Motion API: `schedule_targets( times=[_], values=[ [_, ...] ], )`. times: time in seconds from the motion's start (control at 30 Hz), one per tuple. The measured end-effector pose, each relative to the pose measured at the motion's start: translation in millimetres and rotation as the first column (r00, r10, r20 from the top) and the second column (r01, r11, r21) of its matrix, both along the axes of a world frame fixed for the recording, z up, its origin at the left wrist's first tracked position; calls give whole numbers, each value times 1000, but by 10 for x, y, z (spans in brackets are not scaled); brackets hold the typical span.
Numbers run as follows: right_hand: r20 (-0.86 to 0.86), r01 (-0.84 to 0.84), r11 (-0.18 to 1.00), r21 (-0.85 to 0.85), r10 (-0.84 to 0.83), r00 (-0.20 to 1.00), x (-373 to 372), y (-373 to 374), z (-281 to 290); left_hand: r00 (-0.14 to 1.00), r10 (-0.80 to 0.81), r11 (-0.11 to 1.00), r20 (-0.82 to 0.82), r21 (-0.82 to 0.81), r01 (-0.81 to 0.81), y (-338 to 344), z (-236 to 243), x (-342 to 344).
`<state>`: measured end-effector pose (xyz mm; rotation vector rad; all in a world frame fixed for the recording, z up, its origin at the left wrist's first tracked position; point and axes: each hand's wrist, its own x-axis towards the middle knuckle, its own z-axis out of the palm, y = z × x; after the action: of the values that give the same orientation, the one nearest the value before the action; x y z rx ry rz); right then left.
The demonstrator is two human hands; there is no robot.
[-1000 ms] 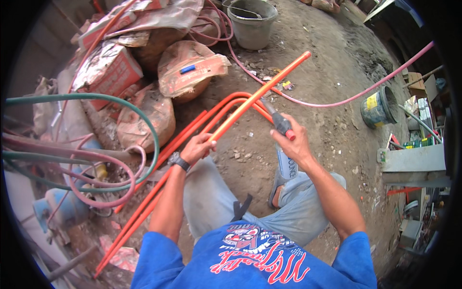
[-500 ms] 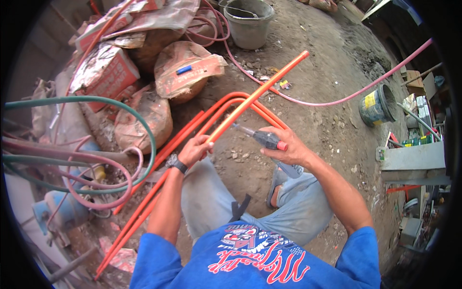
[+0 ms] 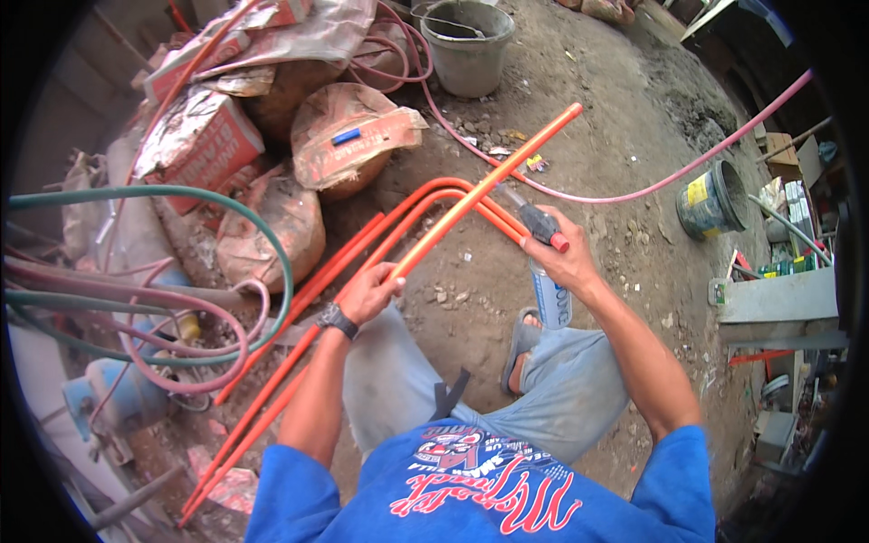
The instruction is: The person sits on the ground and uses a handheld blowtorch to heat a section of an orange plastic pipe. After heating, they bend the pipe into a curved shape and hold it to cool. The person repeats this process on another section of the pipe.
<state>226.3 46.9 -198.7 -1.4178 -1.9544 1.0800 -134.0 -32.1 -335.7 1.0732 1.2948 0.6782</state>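
My left hand (image 3: 367, 294) is closed round the near end of a straight orange pipe (image 3: 453, 217), which slants up and away to the right. In my right hand (image 3: 568, 261) is a gas torch (image 3: 539, 223) with a dark body and red knob, mounted on a blue and white gas canister (image 3: 552, 300). The torch's nozzle points up and left toward the middle of the pipe, a short way from it. Whether a flame burns does not show. Bent orange pipes (image 3: 409, 203) lie beneath the held one, curving over and running down to the lower left.
Pink and green hoses (image 3: 286, 237) coil at the left beside a blue machine (image 3: 118, 398). Stained sacks (image 3: 358, 136) are heaped at the far left. A grey bucket (image 3: 468, 54) stands behind, a dark bucket (image 3: 711, 201) at the right. A pink hose (image 3: 625, 194) crosses the dirt floor.
My right hand has moved the torch up and right, and the canister now hangs more upright. The held pipe has dipped slightly, with my left hand still on it.
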Motion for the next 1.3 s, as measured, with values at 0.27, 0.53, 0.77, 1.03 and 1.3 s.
schedule_targets(
  times=[0.27,0.53,0.77,1.03,1.3],
  values=[
    [-39,66,998,-24,-67,997,146,59,-115,977,-6,986,-211,165,41,-86,71,138],
    [-227,87,996,-15,-88,970,306,103,-72,969,-65,987,-240,125,97,68,114,252],
    [-433,399,917,27,-348,831,351,219,72,992,-125,991,1,53,125,791,294,646],
    [-296,345,920,184,-283,912,527,18,134,934,-293,956,-206,-90,280,1511,357,1204],
    [-271,282,952,120,-242,932,598,-1,210,878,-362,930,-314,-181,319,1543,263,1267]
  ],
)
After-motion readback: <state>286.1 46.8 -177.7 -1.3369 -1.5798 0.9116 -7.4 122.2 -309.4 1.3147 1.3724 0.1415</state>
